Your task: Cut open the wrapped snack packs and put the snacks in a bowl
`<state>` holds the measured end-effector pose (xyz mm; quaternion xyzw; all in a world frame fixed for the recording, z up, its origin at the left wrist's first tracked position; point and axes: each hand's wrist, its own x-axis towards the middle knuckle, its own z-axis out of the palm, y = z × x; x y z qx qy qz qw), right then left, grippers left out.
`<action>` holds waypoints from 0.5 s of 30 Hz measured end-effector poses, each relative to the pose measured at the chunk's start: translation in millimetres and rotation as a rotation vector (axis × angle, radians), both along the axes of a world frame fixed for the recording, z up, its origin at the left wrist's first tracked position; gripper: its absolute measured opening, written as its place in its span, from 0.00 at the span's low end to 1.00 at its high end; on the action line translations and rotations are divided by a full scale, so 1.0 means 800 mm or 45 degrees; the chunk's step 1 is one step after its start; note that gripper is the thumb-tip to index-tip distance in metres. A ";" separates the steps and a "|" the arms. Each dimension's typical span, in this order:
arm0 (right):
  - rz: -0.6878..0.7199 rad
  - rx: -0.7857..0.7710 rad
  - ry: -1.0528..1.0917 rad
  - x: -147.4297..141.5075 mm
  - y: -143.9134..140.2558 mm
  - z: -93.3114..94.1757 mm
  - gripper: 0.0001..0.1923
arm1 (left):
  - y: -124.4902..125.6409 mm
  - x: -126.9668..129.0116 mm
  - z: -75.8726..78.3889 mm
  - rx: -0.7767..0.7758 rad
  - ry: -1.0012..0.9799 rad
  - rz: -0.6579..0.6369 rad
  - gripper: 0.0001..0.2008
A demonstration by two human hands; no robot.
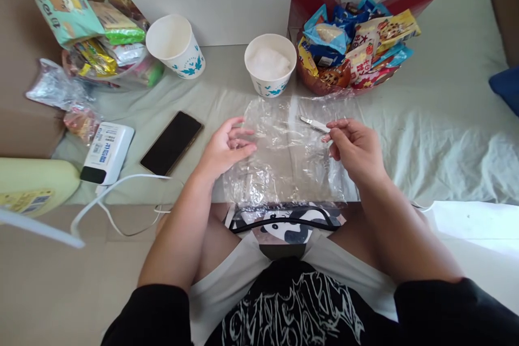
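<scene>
My right hand [354, 148] pinches a slim silver pair of tweezers [314, 124], its tip pointing left. A clear plastic sheet [279, 167] lies crinkled on the cloth beneath both hands. Over the sheet's left side is my left hand [229, 146], fingers loosely curled and apart, holding nothing. Beyond the hands stands a paper cup [271, 87] with white fluffy stuff [268, 62] inside, which looks like cotton. Another paper cup [190, 59], further left, is tilted toward me; no contents can be seen in it.
A bowl of wrapped snacks [332, 75] stands at the back right, another snack pile [97, 38] at the back left. A phone [172, 142], a white power bank [107, 151] with a cable [117, 184], and a yellow-green bottle [36, 184] lie left. Boxes [211, 0] rise behind.
</scene>
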<state>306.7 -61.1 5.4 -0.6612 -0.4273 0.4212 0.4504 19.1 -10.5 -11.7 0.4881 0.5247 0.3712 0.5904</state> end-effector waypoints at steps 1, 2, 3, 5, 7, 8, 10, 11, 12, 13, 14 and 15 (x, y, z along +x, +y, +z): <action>0.018 0.004 -0.038 -0.001 -0.001 0.001 0.13 | 0.000 0.002 -0.001 0.024 0.050 0.056 0.28; 0.034 0.007 -0.074 -0.001 -0.002 0.001 0.13 | 0.000 0.004 -0.002 0.044 0.089 0.120 0.22; 0.045 0.004 -0.104 0.000 -0.002 0.002 0.14 | 0.001 0.005 -0.001 0.054 0.112 0.179 0.17; 0.049 -0.017 -0.143 0.001 -0.003 0.003 0.14 | 0.003 0.006 0.001 0.045 0.109 0.276 0.15; 0.037 -0.057 -0.175 0.004 -0.002 0.004 0.14 | 0.006 0.006 0.005 -0.011 0.083 0.353 0.15; 0.028 -0.084 -0.196 0.005 -0.002 0.005 0.14 | 0.008 0.006 0.008 -0.050 0.071 0.397 0.15; 0.010 -0.143 -0.244 0.006 -0.001 0.006 0.16 | 0.010 0.008 0.014 -0.122 0.055 0.486 0.14; 0.003 -0.170 -0.271 0.006 0.000 0.007 0.17 | 0.010 0.009 0.016 -0.150 0.055 0.527 0.13; 0.000 -0.192 -0.299 0.007 0.000 0.006 0.18 | 0.011 0.010 0.018 -0.170 0.063 0.562 0.11; -0.001 -0.206 -0.325 0.007 0.000 0.006 0.19 | 0.011 0.010 0.020 -0.186 0.080 0.584 0.10; 0.002 -0.213 -0.350 0.008 0.001 0.004 0.20 | 0.011 0.010 0.020 -0.196 0.108 0.592 0.09; 0.008 -0.216 -0.374 0.008 0.001 0.003 0.21 | 0.011 0.010 0.019 -0.198 0.150 0.590 0.08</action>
